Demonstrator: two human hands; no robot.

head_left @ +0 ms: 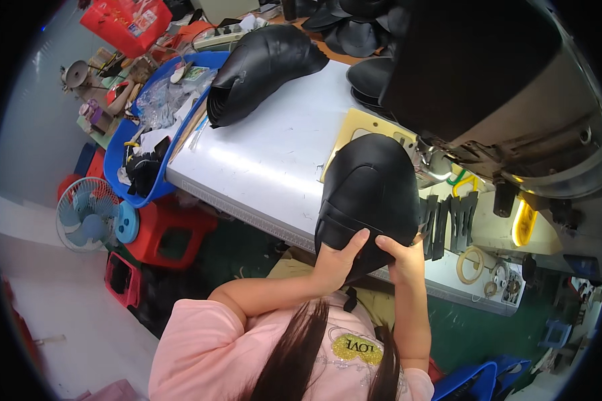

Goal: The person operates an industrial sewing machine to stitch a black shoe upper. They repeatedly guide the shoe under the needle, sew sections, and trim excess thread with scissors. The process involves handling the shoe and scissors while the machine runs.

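With both hands I hold a black leather shoe upper (pixel 370 184), rounded at its far end and crossed by seams near my thumbs. My left hand (pixel 336 262) grips its near left edge, thumb on top and the other fingers hidden underneath. On the near right edge, my right hand (pixel 404 259) is closed the same way. The piece hangs over the front edge of the white table (pixel 261 160), partly covering the yellow plate (pixel 356 125) of a sewing machine (pixel 502 100). Farther left on the table lies a folded stack of similar black uppers (pixel 264 70).
A blue basin (pixel 135 195) with plastic bags and scraps stands left of the table. Below it are a red stool (pixel 155 234) and a fan (pixel 87 215). Black strips (pixel 441 227) hang right of my hands. More black pieces (pixel 354 37) lie at the back.
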